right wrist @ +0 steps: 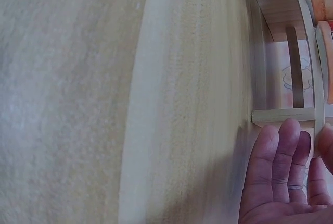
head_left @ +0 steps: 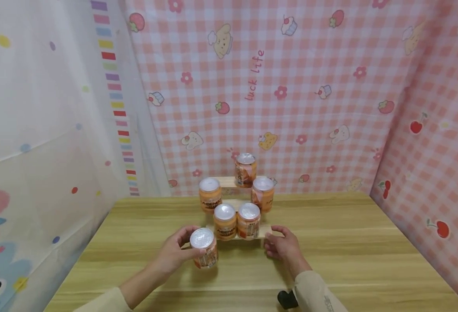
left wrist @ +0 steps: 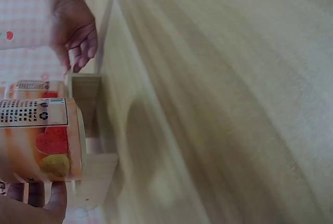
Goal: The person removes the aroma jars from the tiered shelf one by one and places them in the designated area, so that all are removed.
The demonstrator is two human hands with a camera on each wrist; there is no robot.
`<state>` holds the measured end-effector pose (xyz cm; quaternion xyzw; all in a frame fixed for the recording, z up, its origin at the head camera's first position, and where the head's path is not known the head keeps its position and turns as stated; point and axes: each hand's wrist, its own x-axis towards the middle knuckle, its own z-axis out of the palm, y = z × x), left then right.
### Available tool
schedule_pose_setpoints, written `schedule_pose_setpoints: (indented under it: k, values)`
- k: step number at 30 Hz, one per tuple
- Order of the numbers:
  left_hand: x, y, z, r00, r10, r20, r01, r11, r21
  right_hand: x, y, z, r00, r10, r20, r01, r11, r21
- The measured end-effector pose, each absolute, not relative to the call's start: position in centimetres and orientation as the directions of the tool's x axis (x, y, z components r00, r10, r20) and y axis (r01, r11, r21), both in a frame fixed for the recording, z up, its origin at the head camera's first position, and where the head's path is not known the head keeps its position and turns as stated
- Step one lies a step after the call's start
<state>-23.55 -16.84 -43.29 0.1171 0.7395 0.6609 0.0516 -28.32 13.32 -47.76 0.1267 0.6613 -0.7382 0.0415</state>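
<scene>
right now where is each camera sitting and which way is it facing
Head: above the table, looking forward and down at the stepped rack of cans; both hands and forearms show.
Left wrist: beside the left hand, facing its held can; the right hand shows beyond.
Right wrist: low, facing the rack's end; fingers show.
Shared: rack and tabletop.

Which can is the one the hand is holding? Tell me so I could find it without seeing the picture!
Look at the wooden table and find the little stepped wooden rack in the middle with orange cans standing on it. Just in front of its left end, the left hand grips one orange can with a silver lid. It is the only can off the rack, nearest the person.
</scene>
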Motion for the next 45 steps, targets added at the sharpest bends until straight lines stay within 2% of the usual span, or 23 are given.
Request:
schedule_pose_setpoints:
  k: [19, 37, 45]
  values:
    - [-23.7, -15.5, -46.4, -0.955, 0.284, 0.089, 0.127, 0.118, 0.985, -28.8, 13.7, -48.1, -0.952, 0.126, -0.278, 0.269, -0.082, -0.960]
    - [-24.4, -15.6, -47.1, -0.942, 0.333, 0.045, 0.099, 0.145, 0.985, -28.7, 13.5, -47.9, -0.953, 0.117, -0.280, 0.275, -0.058, -0.960]
    - [-24.9, -16.3, -46.7, -0.950, 0.299, 0.086, 0.128, 0.126, 0.984, -28.6, 13.4, -47.8, -0.954, 0.114, -0.277, 0.272, -0.058, -0.960]
